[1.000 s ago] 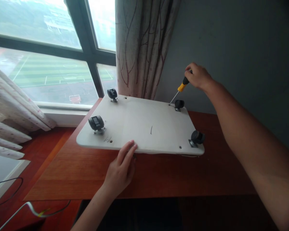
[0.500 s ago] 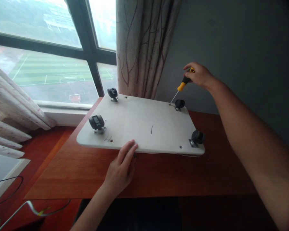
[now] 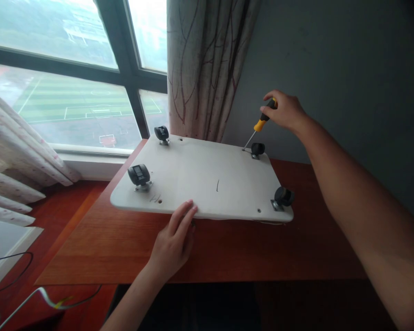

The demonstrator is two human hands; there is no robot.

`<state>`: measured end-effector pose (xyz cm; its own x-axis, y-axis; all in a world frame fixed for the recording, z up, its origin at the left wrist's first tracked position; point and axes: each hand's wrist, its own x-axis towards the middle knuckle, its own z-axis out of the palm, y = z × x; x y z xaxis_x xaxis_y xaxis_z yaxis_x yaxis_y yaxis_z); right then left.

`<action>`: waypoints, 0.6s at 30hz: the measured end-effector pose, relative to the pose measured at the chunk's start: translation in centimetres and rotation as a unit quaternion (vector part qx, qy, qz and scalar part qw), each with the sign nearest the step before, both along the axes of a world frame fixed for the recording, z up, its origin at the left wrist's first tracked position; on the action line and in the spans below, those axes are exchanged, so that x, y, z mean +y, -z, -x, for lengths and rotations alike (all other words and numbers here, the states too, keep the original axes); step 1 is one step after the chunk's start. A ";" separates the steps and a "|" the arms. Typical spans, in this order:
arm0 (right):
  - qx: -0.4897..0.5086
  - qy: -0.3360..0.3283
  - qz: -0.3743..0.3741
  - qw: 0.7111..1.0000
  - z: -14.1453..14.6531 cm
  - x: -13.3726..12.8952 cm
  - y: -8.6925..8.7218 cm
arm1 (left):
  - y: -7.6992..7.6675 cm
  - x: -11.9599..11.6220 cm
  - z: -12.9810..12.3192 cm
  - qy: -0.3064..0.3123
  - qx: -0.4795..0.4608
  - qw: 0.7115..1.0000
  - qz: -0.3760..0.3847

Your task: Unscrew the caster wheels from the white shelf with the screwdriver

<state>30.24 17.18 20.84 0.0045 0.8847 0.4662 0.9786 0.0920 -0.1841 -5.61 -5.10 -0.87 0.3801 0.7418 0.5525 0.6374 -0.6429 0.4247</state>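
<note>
A white board (image 3: 196, 172) with rounded corners lies on the table, its black caster wheels (image 3: 139, 175) facing up. My left hand (image 3: 172, 239) grips the board's near edge, with two fingertips on the top face and the other fingers below the rim. In my right hand (image 3: 284, 108) is a screwdriver (image 3: 260, 125) with a yellow and black handle, tilted to the right. Its tip meets a hole in the board's far edge area, just left of the far right caster (image 3: 257, 149). Whether a screw sits in that hole is too small to tell.
The reddish-brown wooden table (image 3: 100, 248) carries the board. Behind it hang a patterned curtain (image 3: 207, 69) and a grey wall (image 3: 331, 69). A window (image 3: 72, 101) stands at the left. Cables (image 3: 44, 299) run over the floor at lower left.
My right hand has turned slightly on the screwdriver handle, its fingers shifting a little. The tip stays at the same hole, and my left hand and the board look unmoved.
</note>
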 end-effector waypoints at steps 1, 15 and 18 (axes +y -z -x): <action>-0.016 0.013 -0.005 1.000 0.0 -0.1 0.0 | 0.0 0.0 0.0 0.000 0.000 1.000 0.000; 0.015 0.018 -0.020 1.000 0.0 0.5 0.2 | -0.1 0.0 -0.1 0.000 -0.005 1.000 -0.011; 0.039 0.001 0.009 0.999 -0.1 0.9 0.2 | -0.1 0.0 0.0 0.000 -0.002 1.000 -0.009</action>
